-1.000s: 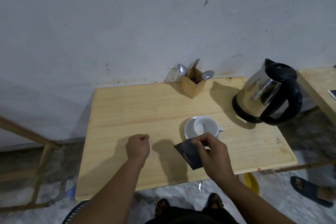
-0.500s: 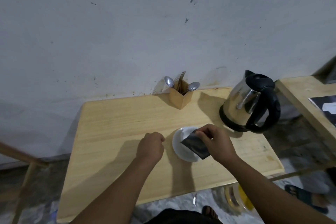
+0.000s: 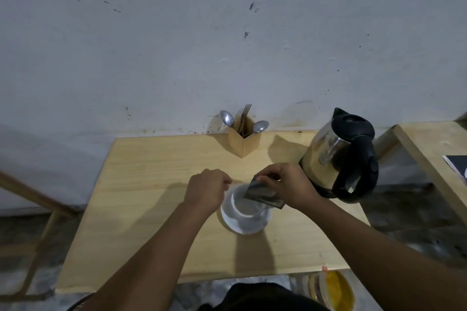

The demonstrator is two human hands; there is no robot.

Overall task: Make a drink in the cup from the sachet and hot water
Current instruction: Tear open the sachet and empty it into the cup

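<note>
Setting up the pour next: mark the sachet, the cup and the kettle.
sachet [image 3: 262, 193]: head view, middle of its dark face, above the cup.
cup [image 3: 246, 209]: head view, white inside wall.
kettle [image 3: 326, 156]: head view, shiny steel body.

A scuffed pale wall [image 3: 177, 45] rises behind the light wooden table [image 3: 156, 171], under dim light.

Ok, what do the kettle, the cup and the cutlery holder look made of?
Kettle: polished steel by its mirror reflections, with a matte black handle, likely plastic. Cup: glossy white, probably ceramic. Cutlery holder: pale unfinished wood, matching the table.
</note>
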